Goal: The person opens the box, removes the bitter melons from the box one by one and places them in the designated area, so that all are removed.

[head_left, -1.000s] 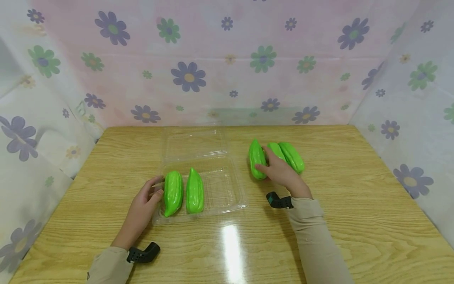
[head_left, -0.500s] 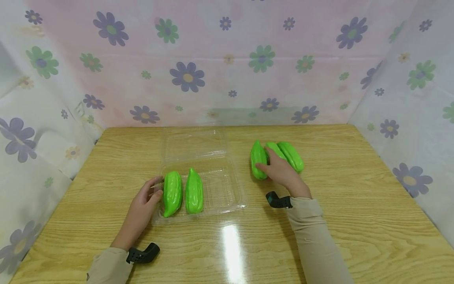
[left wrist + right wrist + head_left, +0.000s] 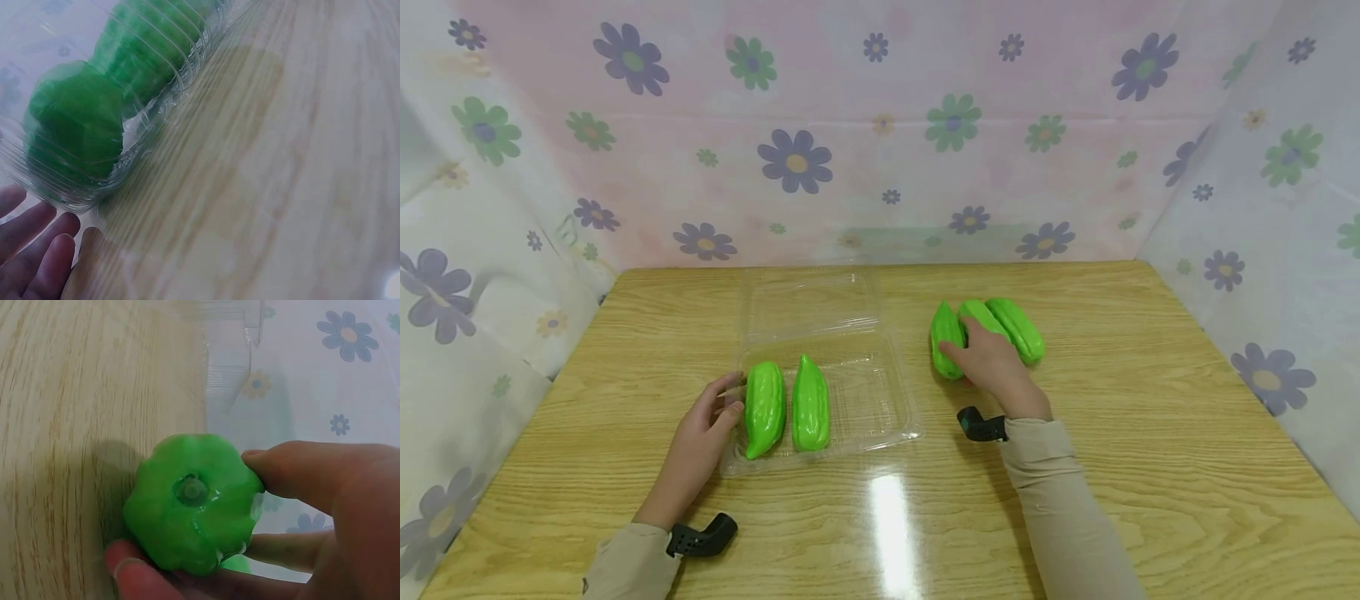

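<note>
In the head view my right hand [image 3: 992,362] holds the leftmost of three green bitter melons, a ridged, glossy bitter melon [image 3: 947,343] with a pointed far tip. The right wrist view shows thumb and fingers on opposite sides of this bitter melon [image 3: 190,506], its stem end facing the camera. Two more bitter melons, one in the middle [image 3: 981,316] and one on the right [image 3: 1015,331], lie beside it. My left hand [image 3: 703,425] rests with relaxed fingers at the left edge of a clear plastic clamshell box [image 3: 868,417], near the left bitter melon [image 3: 765,408] inside.
A second bitter melon [image 3: 811,406] lies in the box, with bare box floor to its right. The transparent lid [image 3: 808,300] is folded back toward the flowered cloth wall [image 3: 887,167]. All stands on a wood-grain table [image 3: 1150,433].
The leftmost loose bitter melon shifted slightly right, toward the other two. My right wrist has moved a little left, while the left hand stays at the box.
</note>
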{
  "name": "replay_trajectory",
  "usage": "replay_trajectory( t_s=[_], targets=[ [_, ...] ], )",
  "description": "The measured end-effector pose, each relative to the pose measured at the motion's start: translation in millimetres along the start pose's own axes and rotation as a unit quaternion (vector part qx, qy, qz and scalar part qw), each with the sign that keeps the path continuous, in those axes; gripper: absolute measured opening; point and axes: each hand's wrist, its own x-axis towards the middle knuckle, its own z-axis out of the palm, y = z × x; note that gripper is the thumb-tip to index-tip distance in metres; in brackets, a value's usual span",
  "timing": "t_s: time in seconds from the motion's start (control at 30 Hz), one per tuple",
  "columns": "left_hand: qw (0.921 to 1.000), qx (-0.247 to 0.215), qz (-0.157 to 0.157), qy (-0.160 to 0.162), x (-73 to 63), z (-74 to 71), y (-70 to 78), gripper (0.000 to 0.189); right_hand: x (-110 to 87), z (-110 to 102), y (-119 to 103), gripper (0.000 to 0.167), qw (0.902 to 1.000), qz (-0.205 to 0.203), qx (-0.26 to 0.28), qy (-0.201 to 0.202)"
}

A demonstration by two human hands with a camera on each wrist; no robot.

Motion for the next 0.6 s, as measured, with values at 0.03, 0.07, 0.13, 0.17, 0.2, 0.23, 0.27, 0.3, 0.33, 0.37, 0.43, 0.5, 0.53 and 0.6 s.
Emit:
replay_trajectory(
  t_s=[0.03,0.07,0.13,0.17,0.2,0.23,0.27,0.3,0.33,0.37,0.43,0.5,0.53,0.6],
  targets=[
    [1.0,0.001,-0.001,-0.001,-0.2,-0.2,0.3,0.044,-0.3,0.0,-0.3,0.074,1.0,0.002,-0.007,0.003],
    [1.0,-0.001,-0.001,-0.001,-0.3,-0.5,0.7,0.044,-0.6,-0.1,-0.5,0.073,0.9999,0.002,-0.013,0.005],
    [1.0,-0.004,-0.002,-0.003,-0.7,-0.8,1.4,0.044,-1.3,-0.4,-1.0,0.072,0.9997,0.006,-0.022,0.007],
    [1.0,-0.005,-0.002,-0.004,-0.9,-0.9,1.9,0.044,-1.7,-0.6,-1.3,0.071,0.9996,0.008,-0.025,0.007],
    [1.0,-0.007,-0.002,-0.006,-1.0,-1.1,2.5,0.044,-1.9,-0.9,-1.4,0.071,0.9996,0.009,-0.028,0.006],
    [0.9999,-0.008,-0.003,-0.006,-1.1,-1.3,3.2,0.044,-2.2,-1.1,-1.6,0.07,0.9995,0.011,-0.03,0.004],
    [0.9999,-0.007,-0.004,-0.006,-1.3,-1.2,3.5,0.045,-2.5,-1.3,-2.0,0.07,0.9995,0.014,-0.027,0.001],
    [0.9999,-0.007,-0.005,-0.006,-1.5,-1.2,4.0,0.045,-2.8,-1.5,-2.4,0.07,0.9995,0.018,-0.025,-0.002],
    [0.9999,-0.006,-0.006,-0.006,-1.7,-1.2,4.3,0.045,-3.0,-1.8,-2.7,0.07,0.9995,0.02,-0.022,-0.005],
    [1.0,-0.005,-0.006,-0.006,-1.7,-1.2,4.6,0.045,-3.3,-2.1,-3.0,0.069,0.9995,0.024,-0.021,-0.008],
    [1.0,-0.004,-0.006,-0.005,-1.7,-1.2,4.9,0.045,-3.7,-2.8,-2.9,0.069,0.9993,0.027,-0.019,-0.014],
    [1.0,-0.006,-0.005,-0.005,-1.5,-1.1,4.5,0.045,-4.4,-3.5,-2.4,0.067,0.9992,0.027,-0.025,-0.014],
    [1.0,-0.007,-0.004,-0.005,-1.4,-1.0,4.3,0.045,-4.9,-4.0,-2.0,0.066,0.9992,0.026,-0.028,-0.014],
    [0.9999,-0.009,-0.002,-0.005,-1.1,-0.9,3.6,0.044,-6.0,-5.2,-1.5,0.064,0.9991,0.024,-0.033,-0.012]
  ],
)
